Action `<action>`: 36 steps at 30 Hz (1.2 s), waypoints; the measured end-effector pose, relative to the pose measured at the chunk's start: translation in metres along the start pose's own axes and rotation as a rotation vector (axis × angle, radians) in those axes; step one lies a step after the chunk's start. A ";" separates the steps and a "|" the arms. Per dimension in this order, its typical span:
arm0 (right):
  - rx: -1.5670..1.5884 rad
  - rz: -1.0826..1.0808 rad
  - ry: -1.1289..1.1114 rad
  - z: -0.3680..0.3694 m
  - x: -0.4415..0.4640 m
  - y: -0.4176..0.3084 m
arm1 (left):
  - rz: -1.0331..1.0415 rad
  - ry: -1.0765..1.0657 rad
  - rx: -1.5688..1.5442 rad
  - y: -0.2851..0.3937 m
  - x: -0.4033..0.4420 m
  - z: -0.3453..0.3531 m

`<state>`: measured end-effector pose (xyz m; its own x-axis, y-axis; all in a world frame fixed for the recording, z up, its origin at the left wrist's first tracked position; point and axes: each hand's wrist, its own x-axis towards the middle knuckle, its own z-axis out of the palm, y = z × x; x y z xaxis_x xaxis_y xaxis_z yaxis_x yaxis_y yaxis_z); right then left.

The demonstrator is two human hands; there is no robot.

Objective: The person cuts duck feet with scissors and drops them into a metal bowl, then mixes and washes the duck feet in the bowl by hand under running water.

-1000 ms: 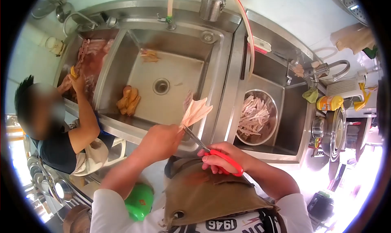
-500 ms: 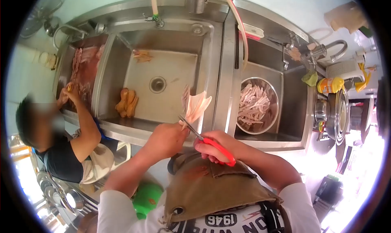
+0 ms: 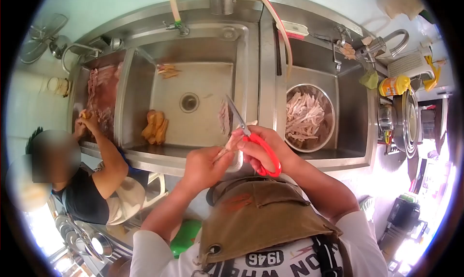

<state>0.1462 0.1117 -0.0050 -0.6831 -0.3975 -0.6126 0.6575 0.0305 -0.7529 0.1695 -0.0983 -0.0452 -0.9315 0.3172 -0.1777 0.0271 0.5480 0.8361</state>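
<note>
My left hand [image 3: 205, 165] is closed on one end of a pale piece of poultry [image 3: 231, 144] at the near edge of the middle sink [image 3: 169, 153]. Red-handled scissors [image 3: 267, 156] are held in my right hand [image 3: 270, 144], their blades pointing up and away over the sink. The fingers of my right hand also touch the other end of the piece. Beyond my hands, a strip of pale pieces [image 3: 224, 117] lies in the middle sink. A steel bowl [image 3: 332, 124] of pale, thin pieces [image 3: 303, 115] stands in the right sink.
A co-worker [image 3: 92, 180] sits at the left, both hands over the left sink [image 3: 72, 100] of meat. Yellowish pieces [image 3: 154, 127] and thin yellow bits [image 3: 167, 71] lie in the middle sink. A hose [image 3: 278, 23] hangs between the sinks; a yellow bottle [image 3: 394, 86] stands right.
The pale piece, earlier spread out past the scissor blades, is now lower between my hands. My right hand has moved up to it, and the scissors point more upward.
</note>
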 end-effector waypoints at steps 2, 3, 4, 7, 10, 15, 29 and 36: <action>-0.071 0.008 0.005 0.006 0.000 -0.003 | -0.064 0.091 -0.174 0.003 -0.003 0.003; -0.106 0.012 0.004 0.011 0.001 -0.004 | -0.060 0.171 -0.278 -0.005 -0.005 0.009; -0.091 0.004 0.050 0.018 -0.001 -0.002 | -0.055 0.251 -0.382 -0.011 -0.008 0.011; -0.155 -0.061 0.022 0.024 -0.003 -0.002 | -0.043 0.240 -0.399 -0.008 -0.018 0.002; -0.101 -0.041 -0.043 0.023 -0.006 -0.002 | 0.030 0.236 -0.311 -0.015 -0.022 0.004; -0.002 -0.099 0.036 0.002 -0.015 0.026 | -0.100 0.202 -0.344 -0.020 -0.005 0.021; 0.144 -0.032 0.640 -0.087 -0.087 0.106 | -0.211 0.090 0.391 -0.203 0.158 0.106; 0.090 0.113 0.608 -0.115 -0.061 0.093 | -0.647 -0.109 0.382 -0.336 0.145 0.172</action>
<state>0.2119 0.2443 -0.0653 -0.6491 0.1980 -0.7345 0.7423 -0.0463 -0.6685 0.0874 -0.1034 -0.4416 -0.7639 -0.0953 -0.6383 -0.3705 0.8746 0.3128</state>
